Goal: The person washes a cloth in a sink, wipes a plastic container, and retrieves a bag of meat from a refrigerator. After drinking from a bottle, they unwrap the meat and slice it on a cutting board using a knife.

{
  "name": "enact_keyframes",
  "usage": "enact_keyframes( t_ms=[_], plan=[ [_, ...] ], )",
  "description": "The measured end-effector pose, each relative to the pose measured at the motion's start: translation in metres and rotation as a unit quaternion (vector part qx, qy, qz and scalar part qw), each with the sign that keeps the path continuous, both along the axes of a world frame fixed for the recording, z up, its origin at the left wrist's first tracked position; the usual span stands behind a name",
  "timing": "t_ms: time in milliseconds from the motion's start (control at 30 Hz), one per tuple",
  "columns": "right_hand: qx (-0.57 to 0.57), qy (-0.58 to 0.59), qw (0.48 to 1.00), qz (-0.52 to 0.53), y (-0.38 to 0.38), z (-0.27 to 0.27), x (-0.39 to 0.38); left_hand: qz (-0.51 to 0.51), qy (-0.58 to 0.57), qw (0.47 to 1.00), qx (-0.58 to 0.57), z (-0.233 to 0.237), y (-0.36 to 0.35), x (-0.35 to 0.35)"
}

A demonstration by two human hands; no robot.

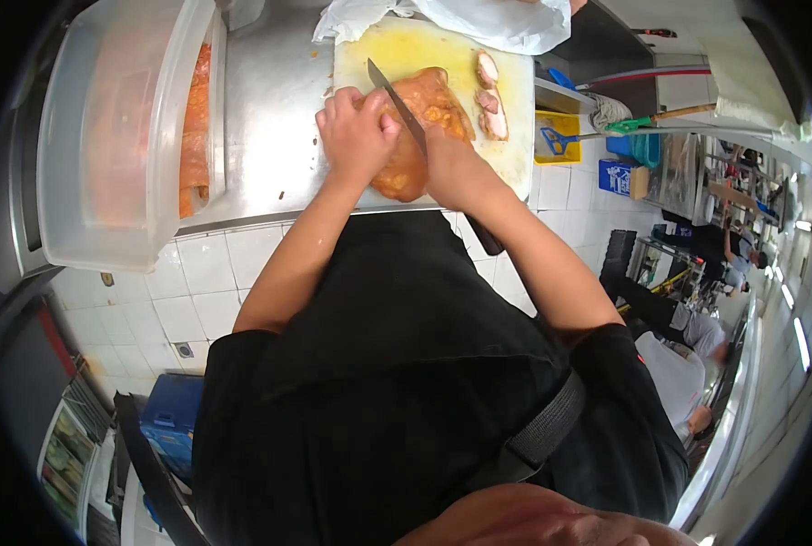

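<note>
A large piece of orange-brown meat (438, 105) lies on a yellow-stained white cutting board (356, 59). My right hand (456, 168) is closed round the handle of a long knife (398, 107), whose blade rests across the meat and points up and to the left. On the left side of the meat, my left hand (356, 132) presses down with its fingers curled, near the blade. Cut slices of meat (492, 114) lie on the board's right side.
At the left a large translucent plastic container (105, 136) stands by more orange meat (195, 136). White plastic bags (506, 27) lie at the board's far edge. A yellow bin (559, 123) is right of the counter. Several people work at the far right.
</note>
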State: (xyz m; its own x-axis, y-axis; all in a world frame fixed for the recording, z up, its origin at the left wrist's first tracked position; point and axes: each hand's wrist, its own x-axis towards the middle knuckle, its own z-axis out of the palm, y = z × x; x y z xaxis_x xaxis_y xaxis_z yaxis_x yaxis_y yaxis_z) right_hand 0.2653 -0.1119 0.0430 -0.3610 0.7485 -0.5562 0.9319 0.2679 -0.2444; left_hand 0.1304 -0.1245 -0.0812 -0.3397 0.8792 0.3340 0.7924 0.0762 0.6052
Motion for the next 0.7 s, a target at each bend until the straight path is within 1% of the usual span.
enact_keyframes(
  t_ms=[100, 167, 200, 267, 300, 333, 400, 433, 467, 533, 633, 700],
  plan=[
    [0.016, 0.015, 1.0, -0.009, -0.017, 0.023, 0.015, 0.006, 0.009, 1.0, -0.029, 0.003, 0.0, 0.0],
    [-0.069, -0.039, 0.997, -0.004, -0.031, 0.037, 0.031, 0.002, -0.001, 0.999, -0.032, -0.001, -0.002, 0.002],
    [-0.068, -0.039, 0.997, -0.007, -0.028, 0.031, 0.032, 0.002, -0.008, 1.0, -0.025, -0.002, 0.003, 0.0],
    [-0.045, 0.005, 0.999, -0.015, -0.03, 0.005, 0.035, -0.004, -0.008, 0.999, -0.035, -0.003, 0.004, -0.002],
    [-0.021, 0.017, 1.0, 0.0, -0.027, -0.01, 0.037, -0.008, -0.007, 0.999, -0.042, -0.003, 0.004, -0.001],
    [-0.026, 0.015, 1.0, -0.006, -0.033, -0.021, 0.038, -0.015, -0.01, 0.999, -0.048, -0.003, -0.002, 0.003],
    [0.02, 0.011, 1.0, 0.01, -0.025, -0.041, 0.03, -0.011, -0.003, 0.999, -0.052, -0.002, 0.004, 0.0],
    [0.019, 0.014, 1.0, 0.004, -0.024, -0.049, 0.03, -0.016, -0.001, 0.998, -0.053, -0.004, 0.004, -0.001],
    [0.022, 0.034, 0.999, 0.0, -0.025, -0.057, 0.032, -0.012, 0.007, 0.999, -0.038, -0.007, 0.004, -0.002],
    [0.038, 0.059, 0.997, -0.014, -0.03, -0.059, 0.039, -0.019, 0.019, 1.0, -0.012, -0.007, 0.002, 0.001],
    [0.044, 0.058, 0.997, -0.001, -0.036, -0.051, 0.046, -0.011, 0.023, 0.999, -0.019, -0.003, -0.002, 0.002],
    [0.007, 0.107, 0.993, -0.057, -0.044, -0.028, 0.057, -0.049, 0.045, 0.998, 0.011, 0.003, 0.001, -0.001]
  ],
)
